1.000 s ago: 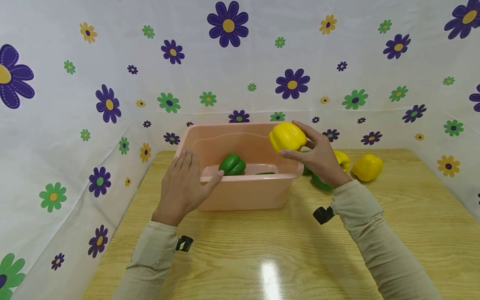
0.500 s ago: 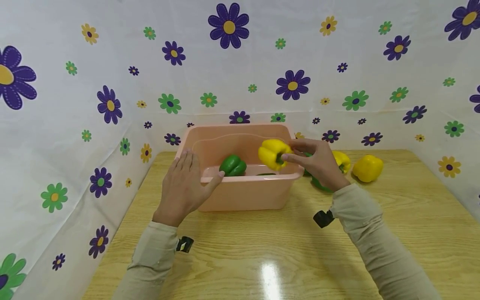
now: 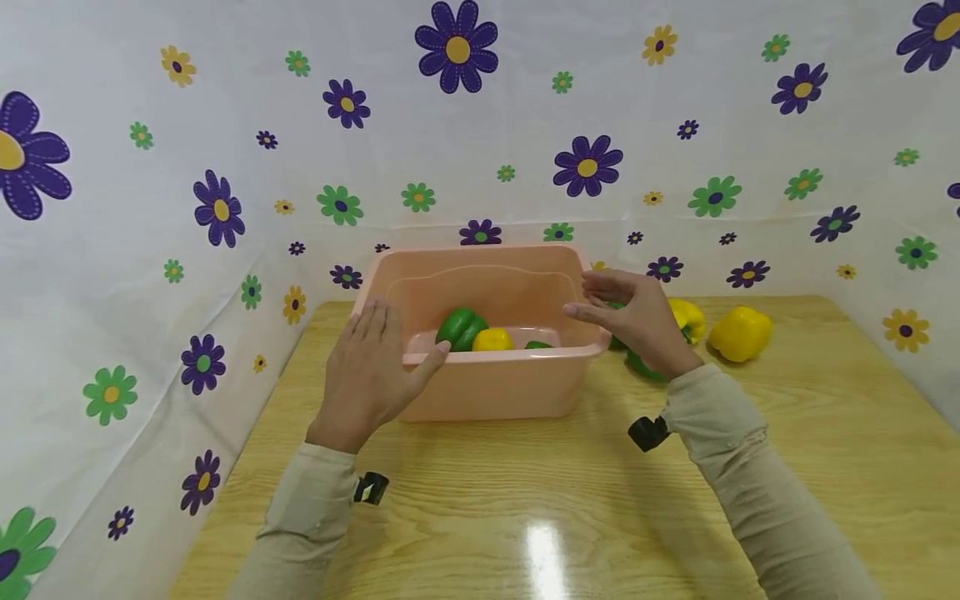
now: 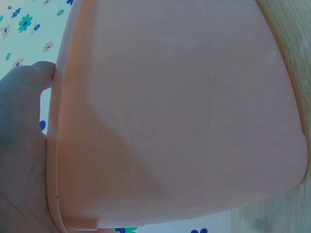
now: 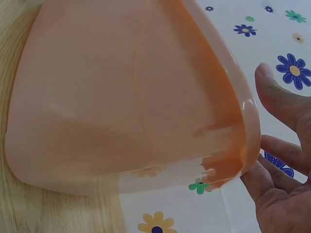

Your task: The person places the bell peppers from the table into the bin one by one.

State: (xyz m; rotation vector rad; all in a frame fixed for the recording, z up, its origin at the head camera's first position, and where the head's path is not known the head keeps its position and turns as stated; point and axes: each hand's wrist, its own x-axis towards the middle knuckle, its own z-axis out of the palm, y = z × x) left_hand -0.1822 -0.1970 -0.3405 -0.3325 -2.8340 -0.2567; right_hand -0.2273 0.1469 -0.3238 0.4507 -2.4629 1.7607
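Observation:
A pink plastic bin stands on the table. Inside it sit a green bell pepper and a yellow bell pepper, with a small green part showing over the front rim. My left hand rests on the bin's left rim, fingers straight, thumb along the front edge; the left wrist view shows this hand against the rim. At the right rim, my right hand holds nothing, its fingers and thumb spread apart. In the right wrist view its fingertips are right at the bin's rim.
Right of the bin, a yellow bell pepper rests on the wooden table. Another yellow pepper and green ones lie partly behind my right hand. A flower-printed white cloth stands behind and at the sides.
My right hand lowered the yellow bell pepper over the bin and let it go; it now lies beside the green one. My left hand has stayed on the rim.

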